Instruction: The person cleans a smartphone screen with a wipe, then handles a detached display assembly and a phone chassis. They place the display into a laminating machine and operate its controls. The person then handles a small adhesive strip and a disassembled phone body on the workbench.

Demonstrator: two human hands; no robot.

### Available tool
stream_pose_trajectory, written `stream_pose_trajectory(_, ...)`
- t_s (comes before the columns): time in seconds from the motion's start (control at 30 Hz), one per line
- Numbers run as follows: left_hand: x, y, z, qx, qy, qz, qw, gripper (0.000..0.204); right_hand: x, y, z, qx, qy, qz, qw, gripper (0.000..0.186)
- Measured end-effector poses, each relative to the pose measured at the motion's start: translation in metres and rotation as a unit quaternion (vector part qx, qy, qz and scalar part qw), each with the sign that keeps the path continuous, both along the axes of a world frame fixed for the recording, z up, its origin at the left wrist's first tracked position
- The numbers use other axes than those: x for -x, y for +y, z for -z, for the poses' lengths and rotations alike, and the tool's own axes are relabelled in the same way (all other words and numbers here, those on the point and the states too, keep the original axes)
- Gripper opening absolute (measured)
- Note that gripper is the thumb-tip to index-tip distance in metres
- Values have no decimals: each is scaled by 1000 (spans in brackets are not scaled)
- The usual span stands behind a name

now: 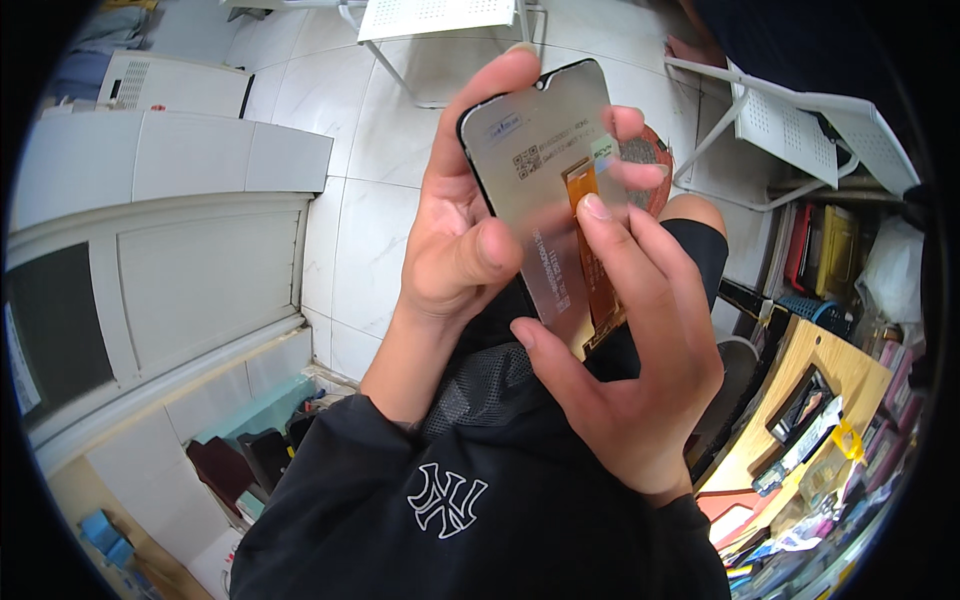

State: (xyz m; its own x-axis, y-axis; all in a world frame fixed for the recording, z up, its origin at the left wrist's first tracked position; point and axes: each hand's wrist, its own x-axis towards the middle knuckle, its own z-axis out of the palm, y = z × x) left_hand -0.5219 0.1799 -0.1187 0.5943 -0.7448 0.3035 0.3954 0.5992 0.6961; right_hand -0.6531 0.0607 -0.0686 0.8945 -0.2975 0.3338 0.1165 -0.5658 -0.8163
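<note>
Grey phone screen panel (545,170) is sitting gripped in the left hand (460,230), while the right hand (630,350) fingers (597,215) are pinching its orange ribbon strip (590,240), not yet pulled free.

Phone screen panel (545,180) — back up — between both hands (540,300)

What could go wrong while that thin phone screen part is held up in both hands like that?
1. The screen panel is gripped only at its edges by the left hand over a tiled floor; a slip could probably crack it.
2. The right hand has a fingertip on the orange flex ribbon; pulling hard might tear or crease it.
3. Fingers pressing the bare back could smudge it.
</note>
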Motion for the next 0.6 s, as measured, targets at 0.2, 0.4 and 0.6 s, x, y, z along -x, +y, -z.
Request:
stream_pose_trajectory(0.2, 3, 5, -7, 32, 9, 4, 999, 82, 0, 16, -13, 37, -5, 23, 999, 72)
stream_pose_trajectory(0.4, -1, 8, -7, 69, -22, 24, 997, 78, 2, 23, -20, 76, -9, 37, 996, 73)
stream_pose_trajectory(0.6, 5, 2, 1, 214, 31, 22, 976, 84, 6, 34, -28, 70, -3, 41, 997, 78)
